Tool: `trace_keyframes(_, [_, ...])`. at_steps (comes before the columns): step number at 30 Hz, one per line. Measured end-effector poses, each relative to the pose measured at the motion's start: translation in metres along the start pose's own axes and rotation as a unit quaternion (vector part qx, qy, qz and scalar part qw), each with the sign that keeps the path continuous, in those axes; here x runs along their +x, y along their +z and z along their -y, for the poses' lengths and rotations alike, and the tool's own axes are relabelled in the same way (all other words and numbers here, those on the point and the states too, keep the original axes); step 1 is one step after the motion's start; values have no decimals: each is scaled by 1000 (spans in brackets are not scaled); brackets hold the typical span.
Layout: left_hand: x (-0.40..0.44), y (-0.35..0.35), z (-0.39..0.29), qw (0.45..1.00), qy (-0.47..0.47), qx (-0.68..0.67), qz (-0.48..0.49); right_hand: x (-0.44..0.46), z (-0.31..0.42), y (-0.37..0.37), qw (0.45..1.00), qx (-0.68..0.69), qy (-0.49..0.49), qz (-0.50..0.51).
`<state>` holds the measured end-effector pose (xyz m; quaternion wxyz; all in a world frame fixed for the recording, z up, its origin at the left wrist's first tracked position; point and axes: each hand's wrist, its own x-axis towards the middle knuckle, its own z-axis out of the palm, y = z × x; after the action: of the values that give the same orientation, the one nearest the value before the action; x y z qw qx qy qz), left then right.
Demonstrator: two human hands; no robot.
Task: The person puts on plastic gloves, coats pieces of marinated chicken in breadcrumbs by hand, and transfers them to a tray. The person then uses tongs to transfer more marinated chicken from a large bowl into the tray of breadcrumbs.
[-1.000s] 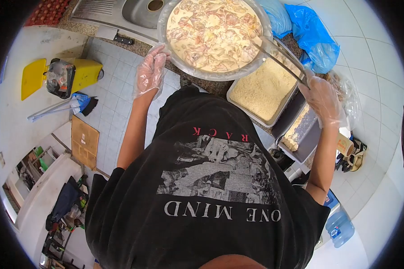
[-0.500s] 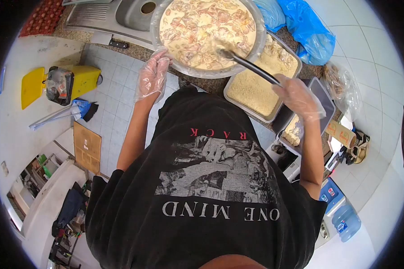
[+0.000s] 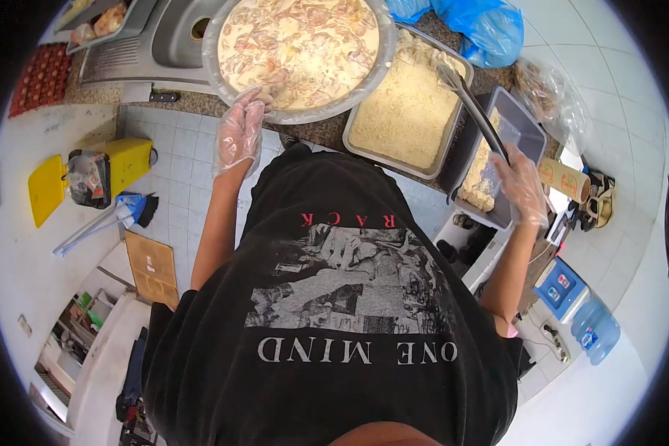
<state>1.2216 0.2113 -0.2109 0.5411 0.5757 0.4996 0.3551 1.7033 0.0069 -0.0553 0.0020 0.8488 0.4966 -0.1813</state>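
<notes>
My left hand (image 3: 239, 134), in a clear plastic glove, has its fingers together at the near-left rim of a large round bowl (image 3: 214, 56). Raw meat pieces (image 3: 297, 52) lie in creamy batter inside it. In my gloved right hand (image 3: 520, 186) is the black handle of a pair of tongs (image 3: 485, 123). Their metal head is over the far right side of a metal tray (image 3: 351, 134) of pale breading (image 3: 405, 111); whether they grip a piece cannot be made out. Coated pieces (image 3: 477, 189) lie in a deep grey tub (image 3: 531, 126) beside my right hand.
Left of the bowl is a steel sink (image 3: 172, 44), with a black-handled knife (image 3: 163, 97) near the counter edge. Blue plastic bags (image 3: 487, 33) and a clear bag (image 3: 554, 97) lie behind the trays. Another tray (image 3: 126, 26) holds meat at the far left.
The tongs have moved right, from above the batter bowl to the breading tray's far right side. My left hand stays at the bowl's rim. The camera view has shifted somewhat.
</notes>
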Motion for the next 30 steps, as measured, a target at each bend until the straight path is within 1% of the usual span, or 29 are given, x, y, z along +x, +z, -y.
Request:
trace_keyframes(2, [1, 3, -1, 1000, 4, 2, 11, 10, 25, 4, 993, 62, 69, 75])
trace_keyframes(4, [2, 5, -1, 1000, -3, -12, 16, 20, 40, 13, 970, 148, 137, 139])
trace_keyframes(7, [4, 7, -6, 1000, 2, 6, 26, 27, 49, 39, 944, 231, 171, 164])
trace_keyframes(8, [5, 7, -6, 1000, 3, 7, 29, 30, 33, 56, 973, 165, 100, 126])
trace_keyframes(9, [5, 7, -6, 999, 5, 9, 32, 33, 8, 77, 991, 97, 28, 87])
trace_keyframes(10, [6, 7, -7, 999, 6, 11, 33, 35, 4, 82, 997, 27, -46, 47])
trace_keyframes(11, [6, 6, -8, 999, 10, 18, 28, 34, -1, 82, 998, 32, -21, 46])
trace_keyframes(13, [6, 6, -11, 999, 16, 32, 17, 26, 19, 61, 998, 41, 28, 45])
trace_keyframes(16, [7, 8, -9, 1000, -1, -7, 16, 36, 42, 55, 999, 24, -2, 37])
trace_keyframes(19, [8, 10, -16, 999, 9, 26, 29, 66, 51, 81, 995, -42, -52, 69])
trace_keyframes(21, [9, 4, -12, 998, 25, 46, 33, 53, 50, 74, 985, -87, -147, 11])
trace_keyframes(23, [14, -1, -8, 999, 29, 36, 20, 52, 44, 62, 975, -117, -187, -9])
trace_keyframes(24, [13, -4, -6, 1000, 21, 19, 11, 54, 28, 56, 977, -123, -175, 4])
trace_keyframes(26, [13, -13, -1, 1000, 5, 2, -3, 50, 32, 43, 984, -110, -140, 29])
trace_keyframes(28, [13, -19, 2, 1000, -12, -1, -13, 46, 67, -1, 991, -76, -93, 50])
trace_keyframes(30, [9, -19, 2, 1000, -4, -13, -16, 47, 107, -25, 974, -148, -168, 48])
